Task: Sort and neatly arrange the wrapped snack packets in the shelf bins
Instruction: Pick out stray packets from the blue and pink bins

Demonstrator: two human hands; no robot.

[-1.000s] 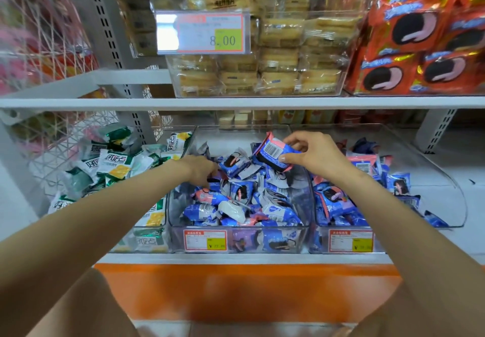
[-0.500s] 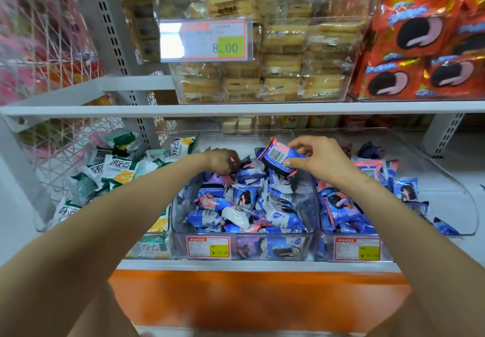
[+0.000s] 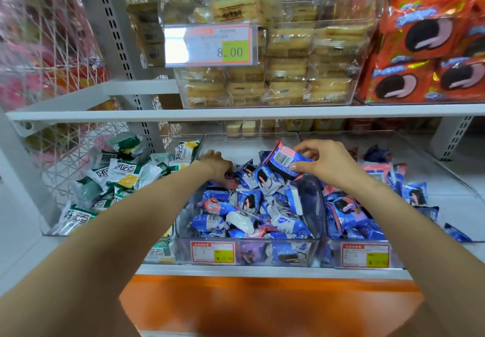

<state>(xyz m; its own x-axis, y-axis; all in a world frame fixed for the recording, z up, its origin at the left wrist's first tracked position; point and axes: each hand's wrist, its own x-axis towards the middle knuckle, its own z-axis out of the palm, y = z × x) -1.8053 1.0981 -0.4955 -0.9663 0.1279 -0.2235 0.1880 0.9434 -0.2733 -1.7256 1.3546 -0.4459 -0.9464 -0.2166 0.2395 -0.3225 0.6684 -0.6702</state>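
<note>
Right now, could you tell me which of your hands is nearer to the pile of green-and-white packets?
Left. The left hand reaches into the middle bin, just right of the green-and-white packets. The right hand holds a blue packet farther right.

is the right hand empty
No, the right hand pinches a blue and pink packet, barcode side up, above the middle bin.

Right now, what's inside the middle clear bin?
A heap of blue snack packets; the left hand reaches in. Whatever lies underneath is hidden. The right hand holds a barcode packet above.
</note>
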